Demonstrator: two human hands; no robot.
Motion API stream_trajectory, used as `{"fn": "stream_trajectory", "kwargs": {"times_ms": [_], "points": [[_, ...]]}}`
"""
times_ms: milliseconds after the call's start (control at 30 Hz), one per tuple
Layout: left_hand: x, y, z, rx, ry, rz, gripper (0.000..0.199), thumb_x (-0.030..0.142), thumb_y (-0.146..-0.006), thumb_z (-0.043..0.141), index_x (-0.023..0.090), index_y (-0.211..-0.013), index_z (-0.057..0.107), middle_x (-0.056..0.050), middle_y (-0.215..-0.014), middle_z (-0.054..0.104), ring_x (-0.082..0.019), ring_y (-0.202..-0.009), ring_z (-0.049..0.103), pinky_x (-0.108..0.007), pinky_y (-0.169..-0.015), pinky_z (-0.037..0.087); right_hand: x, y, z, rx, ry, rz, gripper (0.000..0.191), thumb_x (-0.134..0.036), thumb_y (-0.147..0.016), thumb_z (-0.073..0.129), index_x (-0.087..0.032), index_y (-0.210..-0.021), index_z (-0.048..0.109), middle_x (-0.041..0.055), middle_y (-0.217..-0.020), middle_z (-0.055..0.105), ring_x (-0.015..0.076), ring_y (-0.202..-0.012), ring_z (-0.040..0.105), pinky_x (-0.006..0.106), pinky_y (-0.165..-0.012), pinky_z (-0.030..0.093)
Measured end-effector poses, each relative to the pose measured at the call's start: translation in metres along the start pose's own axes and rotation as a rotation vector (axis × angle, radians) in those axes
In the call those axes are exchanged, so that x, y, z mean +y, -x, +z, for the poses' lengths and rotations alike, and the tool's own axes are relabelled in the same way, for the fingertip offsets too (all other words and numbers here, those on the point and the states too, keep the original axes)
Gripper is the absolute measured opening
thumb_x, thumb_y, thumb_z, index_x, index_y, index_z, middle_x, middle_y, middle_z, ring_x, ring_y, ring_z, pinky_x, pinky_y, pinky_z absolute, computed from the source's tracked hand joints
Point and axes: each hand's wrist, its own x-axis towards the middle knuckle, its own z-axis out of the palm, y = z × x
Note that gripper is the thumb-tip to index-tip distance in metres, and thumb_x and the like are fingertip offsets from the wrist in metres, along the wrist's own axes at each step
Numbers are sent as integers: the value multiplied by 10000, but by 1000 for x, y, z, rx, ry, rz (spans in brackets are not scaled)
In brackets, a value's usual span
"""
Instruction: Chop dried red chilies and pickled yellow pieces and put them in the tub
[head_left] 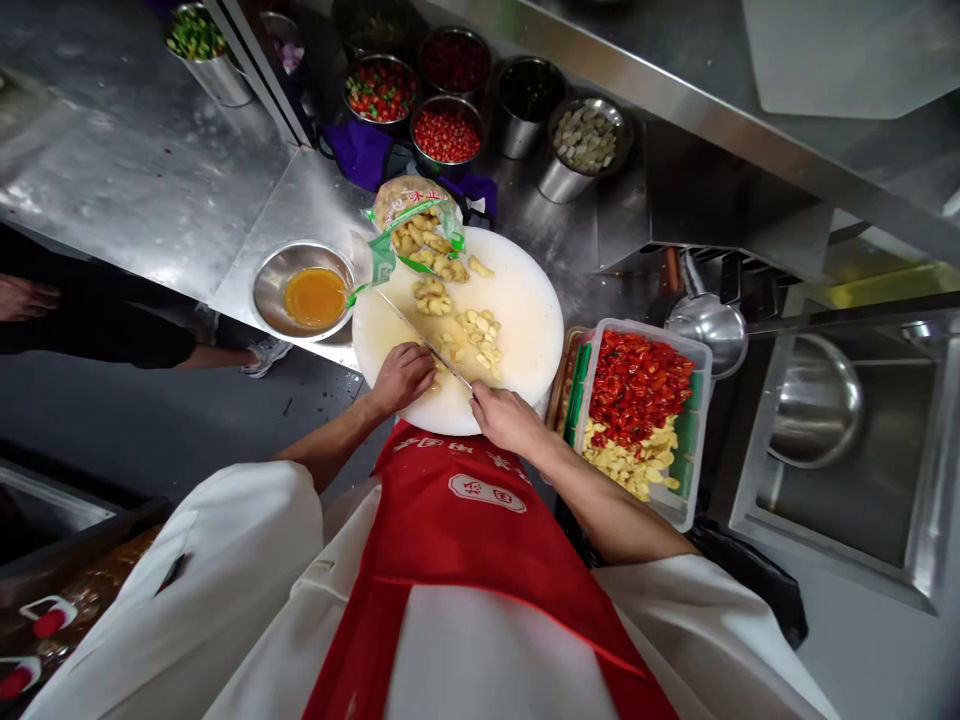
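On a round white cutting board my right hand is closed on the handle of a knife, whose blade points up and left. Just left of the blade, my left hand rests on the board with its fingers curled; what they press on is too hidden to name. Pale yellow slices lie to the right of the blade. Above them is a knobbly piece of ginger. An open plastic bag of ginger spills onto the board's top edge.
A metal bowl with orange liquid stands left of the board. At the right is a plastic tub of chopped red peppers and yellow slices. Metal containers line the back. A sink is far right; another person's hand shows far left.
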Motion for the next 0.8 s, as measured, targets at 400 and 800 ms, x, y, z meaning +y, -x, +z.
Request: {"fn": "stream_trajectory", "kwargs": {"times_ms": [400, 800], "points": [[-1, 3, 3, -12, 21, -31, 154, 274, -920, 544, 210, -976, 672, -83, -1015, 693, -230, -1051, 589, -431, -943, 480, -1, 17, -6, -71, -7, 23, 230, -288, -1040, 312, -172, -1135, 487, 123, -1023, 720, 241, -913, 685, 291, -708, 372], [2, 4, 0, 39, -11, -36, 143, 273, -925, 557, 203, -931, 682, -85, -985, 684, -229, -1015, 597, -404, -889, 489, 0, 44, -12, -99, -36, 23, 263, -290, -1032, 297, -165, -1151, 496, 126, -975, 722, 242, -856, 698, 293, -686, 412]]}}
